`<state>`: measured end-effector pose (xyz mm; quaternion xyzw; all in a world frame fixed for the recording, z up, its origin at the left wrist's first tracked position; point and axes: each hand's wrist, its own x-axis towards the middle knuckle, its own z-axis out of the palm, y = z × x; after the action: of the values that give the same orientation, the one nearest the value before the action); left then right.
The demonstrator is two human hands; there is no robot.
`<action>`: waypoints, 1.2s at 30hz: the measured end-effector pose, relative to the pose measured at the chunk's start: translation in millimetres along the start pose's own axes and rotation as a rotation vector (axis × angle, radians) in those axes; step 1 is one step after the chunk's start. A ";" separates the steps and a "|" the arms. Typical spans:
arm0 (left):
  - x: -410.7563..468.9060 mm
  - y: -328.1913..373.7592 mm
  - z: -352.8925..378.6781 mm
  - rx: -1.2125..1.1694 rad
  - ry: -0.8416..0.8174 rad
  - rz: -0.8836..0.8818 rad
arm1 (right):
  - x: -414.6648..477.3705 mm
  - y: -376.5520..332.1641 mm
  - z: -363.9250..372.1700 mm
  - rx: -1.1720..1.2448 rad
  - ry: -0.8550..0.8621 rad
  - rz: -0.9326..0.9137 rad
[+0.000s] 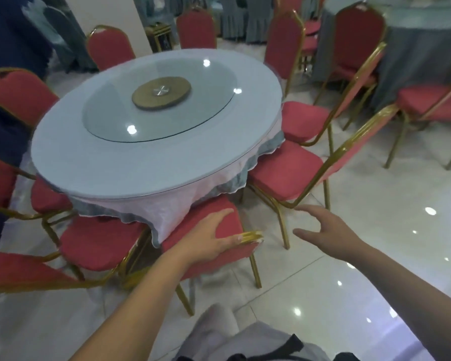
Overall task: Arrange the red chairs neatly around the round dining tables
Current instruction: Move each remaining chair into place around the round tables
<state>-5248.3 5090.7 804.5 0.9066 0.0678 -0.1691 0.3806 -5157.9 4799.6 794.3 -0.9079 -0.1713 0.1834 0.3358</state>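
The left hand (211, 241) is resting on the back of the nearest red chair (229, 222), fingers lying fairly straight along its gold top rail (254, 235), thumb spread over the padding. This chair is sitting tucked against the round bench (167, 165), partly under the hanging tablecloth (162, 212). The right hand (326, 230) is hovering wide open, holding nothing, just beside the neighbouring red chair (284, 173).

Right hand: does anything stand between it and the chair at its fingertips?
Nothing visible does. The right hand is open above bare floor, close to the gold frame of that chair. The left hand rests on the back of the next chair, off to the side.
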 end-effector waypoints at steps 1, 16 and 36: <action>8.7 8.5 6.1 0.008 -0.011 0.015 | -3.0 6.1 -7.0 0.026 0.024 0.017; 256.7 125.5 75.7 -0.061 -0.170 0.117 | 87.0 110.8 -145.3 -0.006 0.240 0.088; 455.1 245.4 98.2 -0.063 -0.637 -0.112 | 359.7 247.7 -338.5 -0.783 -0.200 0.018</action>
<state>-4786.6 4846.0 741.0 0.7906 0.0002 -0.4628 0.4009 -4645.3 4593.4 788.7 -0.9463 -0.2522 0.1946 -0.0553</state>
